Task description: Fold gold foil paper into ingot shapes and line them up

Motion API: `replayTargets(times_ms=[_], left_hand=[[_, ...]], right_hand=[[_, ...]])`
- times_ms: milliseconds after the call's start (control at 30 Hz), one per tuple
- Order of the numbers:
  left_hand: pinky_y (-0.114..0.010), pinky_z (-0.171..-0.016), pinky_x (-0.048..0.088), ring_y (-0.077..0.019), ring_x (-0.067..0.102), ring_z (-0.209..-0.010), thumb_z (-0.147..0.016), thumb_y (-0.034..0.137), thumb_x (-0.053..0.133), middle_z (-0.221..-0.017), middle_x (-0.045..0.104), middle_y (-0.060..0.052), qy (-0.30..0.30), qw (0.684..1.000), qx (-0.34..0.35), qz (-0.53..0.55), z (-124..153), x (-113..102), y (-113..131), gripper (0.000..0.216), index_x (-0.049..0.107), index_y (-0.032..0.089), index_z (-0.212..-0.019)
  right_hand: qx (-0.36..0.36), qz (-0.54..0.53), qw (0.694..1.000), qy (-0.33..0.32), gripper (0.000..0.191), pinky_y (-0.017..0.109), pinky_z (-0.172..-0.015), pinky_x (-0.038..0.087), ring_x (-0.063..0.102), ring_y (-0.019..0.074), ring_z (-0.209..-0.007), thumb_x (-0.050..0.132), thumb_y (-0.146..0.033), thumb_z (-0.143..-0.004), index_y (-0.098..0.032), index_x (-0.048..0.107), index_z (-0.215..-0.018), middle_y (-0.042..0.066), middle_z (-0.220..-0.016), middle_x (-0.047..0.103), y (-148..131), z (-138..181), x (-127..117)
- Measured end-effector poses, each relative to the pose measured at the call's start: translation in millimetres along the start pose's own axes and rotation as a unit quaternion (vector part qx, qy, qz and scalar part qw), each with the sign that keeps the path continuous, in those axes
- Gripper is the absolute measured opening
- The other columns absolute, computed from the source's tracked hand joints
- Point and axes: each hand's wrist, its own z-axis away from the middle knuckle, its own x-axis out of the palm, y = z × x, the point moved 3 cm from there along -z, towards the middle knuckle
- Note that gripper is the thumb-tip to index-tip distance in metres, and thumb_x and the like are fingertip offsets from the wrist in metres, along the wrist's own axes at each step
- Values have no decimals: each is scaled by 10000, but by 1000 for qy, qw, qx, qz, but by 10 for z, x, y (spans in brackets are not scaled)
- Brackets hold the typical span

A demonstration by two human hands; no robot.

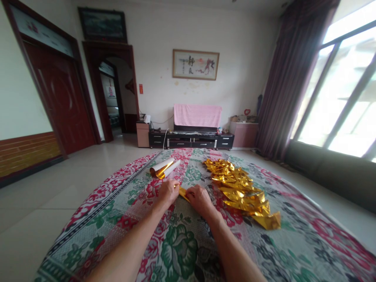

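A small piece of gold foil paper (183,193) lies on the floral cloth (182,250) between my two hands. My left hand (168,192) presses on its left end with fingers curled. My right hand (199,198) pinches its right end with fingers closed. A long pile of folded gold foil pieces (241,188) stretches away to the right of my right hand. A roll of gold and white paper (164,167) lies just beyond my left hand.
The cloth covers a patch of tiled floor (44,196). A dark TV cabinet (190,140) with a pink cover (197,115) stands against the far wall. Red doors (63,98) are at left, a window and curtain (288,86) at right.
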Motion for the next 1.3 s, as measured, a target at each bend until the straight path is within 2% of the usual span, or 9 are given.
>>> replayTargets(times_ms=[333,467,600,733,867,967,1100,1300], left_hand=[[-261,-796,397,-175,562,-854,-827,219,426,-842,616,-75,0,997,37,-62,60,-27,32,264,688,191,-846],[-294,-831,379,-190,523,-862,-826,207,430,-816,599,-85,10,994,67,-81,88,-93,69,269,689,176,-761],[-323,-836,370,-203,494,-874,-831,167,408,-838,598,-95,-16,987,104,-118,94,-117,145,289,676,164,-724],[-325,-772,386,-213,498,-851,-808,79,373,-817,596,-105,-49,980,106,-160,77,-70,203,304,663,139,-734],[-304,-752,390,-194,510,-795,-788,39,357,-781,590,-101,-57,981,110,-150,64,-32,215,326,649,147,-691],[-291,-739,397,-180,517,-760,-807,80,361,-754,581,-89,-60,983,114,-131,68,-38,186,319,643,156,-678],[-294,-763,402,-184,532,-805,-830,214,416,-803,582,-84,-50,985,122,-108,93,-68,134,264,652,158,-726],[-278,-777,404,-174,543,-846,-805,369,495,-893,583,-66,-41,991,106,-77,148,-78,72,244,656,186,-796]], right_hand=[[12,13,1000,-7,246,197,-709,357,544,130,-774,456,-144,-781,-192,692,-730,33,-731,628,-46,35,-21],[6,39,999,-5,261,215,-749,346,517,140,-843,454,-181,-812,-213,706,-754,47,-837,615,-62,60,-50],[-3,84,996,1,261,249,-729,325,485,158,-877,468,-212,-822,-231,712,-733,44,-945,600,-94,61,-51],[14,112,994,-12,255,264,-690,314,500,161,-836,466,-222,-823,-214,705,-734,51,-891,609,-124,42,-55],[5,96,995,-32,271,231,-674,331,537,131,-772,437,-177,-827,-187,687,-722,50,-823,611,-99,37,-14],[7,56,998,-4,259,204,-691,346,556,116,-775,425,-168,-835,-188,669,-752,38,-824,609,-45,65,40],[45,44,997,45,222,207,-670,343,556,114,-743,427,-201,-843,-186,640,-779,34,-833,600,-12,112,86],[95,66,992,60,179,235,-662,328,546,140,-775,480,-317,-830,-200,613,-804,32,-851,590,-105,131,78]])
